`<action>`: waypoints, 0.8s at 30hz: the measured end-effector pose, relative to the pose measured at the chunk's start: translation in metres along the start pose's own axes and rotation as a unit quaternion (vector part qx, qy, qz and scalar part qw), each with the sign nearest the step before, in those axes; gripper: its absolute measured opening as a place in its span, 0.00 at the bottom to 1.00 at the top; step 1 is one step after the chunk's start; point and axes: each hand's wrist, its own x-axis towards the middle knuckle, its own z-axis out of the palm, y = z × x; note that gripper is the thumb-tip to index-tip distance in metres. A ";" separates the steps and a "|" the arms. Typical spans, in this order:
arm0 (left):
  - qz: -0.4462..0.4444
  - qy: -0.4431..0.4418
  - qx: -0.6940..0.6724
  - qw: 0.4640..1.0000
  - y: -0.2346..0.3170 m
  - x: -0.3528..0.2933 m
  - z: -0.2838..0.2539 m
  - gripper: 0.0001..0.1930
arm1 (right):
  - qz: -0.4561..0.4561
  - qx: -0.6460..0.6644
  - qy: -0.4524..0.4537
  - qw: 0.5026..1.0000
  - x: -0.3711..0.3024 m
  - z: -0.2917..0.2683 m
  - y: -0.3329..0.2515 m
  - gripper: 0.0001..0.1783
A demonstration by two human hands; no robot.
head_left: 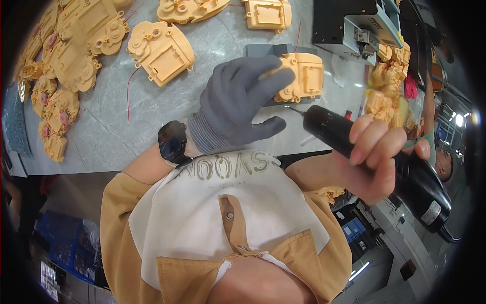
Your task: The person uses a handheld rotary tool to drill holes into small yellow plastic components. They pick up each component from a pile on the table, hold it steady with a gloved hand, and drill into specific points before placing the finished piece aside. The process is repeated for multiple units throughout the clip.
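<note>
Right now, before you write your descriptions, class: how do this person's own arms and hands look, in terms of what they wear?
The left hand wears a grey glove with a finely striped, ribbed cuff; a black watch sits just behind it. The right hand has no glove. Tan sleeves leave both forearms bare.

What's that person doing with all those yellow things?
A person is working at a gray marbled table. Their right grip, bare, holds a black cylindrical electric screwdriver, its thin tip pointing toward a yellow-orange plastic casing on a dark gray block. Their left grip, in a gray knitted glove, is spread over the casing's left side; whether it touches is hard to tell. More similar casings lie around, many toward the left.
</note>
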 end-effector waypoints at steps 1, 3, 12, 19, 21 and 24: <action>-0.004 0.002 0.003 1.000 -0.002 -0.001 0.002 0.39 | -0.001 -0.009 0.007 1.000 -0.001 0.000 0.001 0.23; -0.016 -0.012 0.014 1.000 -0.003 -0.001 0.004 0.40 | -0.002 -0.020 0.017 1.000 -0.004 0.000 0.003 0.24; -0.045 -0.041 0.023 0.998 -0.006 -0.002 0.012 0.44 | -0.006 -0.019 -0.001 1.000 -0.007 -0.008 0.016 0.27; -0.050 -0.060 0.031 0.996 -0.011 -0.001 0.018 0.42 | 0.032 0.003 -0.110 0.993 0.004 -0.018 0.018 0.32; -0.047 -0.054 0.036 0.997 -0.013 0.001 0.023 0.41 | 0.034 -0.012 -0.127 0.991 0.008 -0.014 0.020 0.28; -0.046 -0.053 0.024 0.997 -0.019 0.003 0.027 0.40 | 0.031 -0.047 -0.129 0.990 0.011 -0.004 0.026 0.23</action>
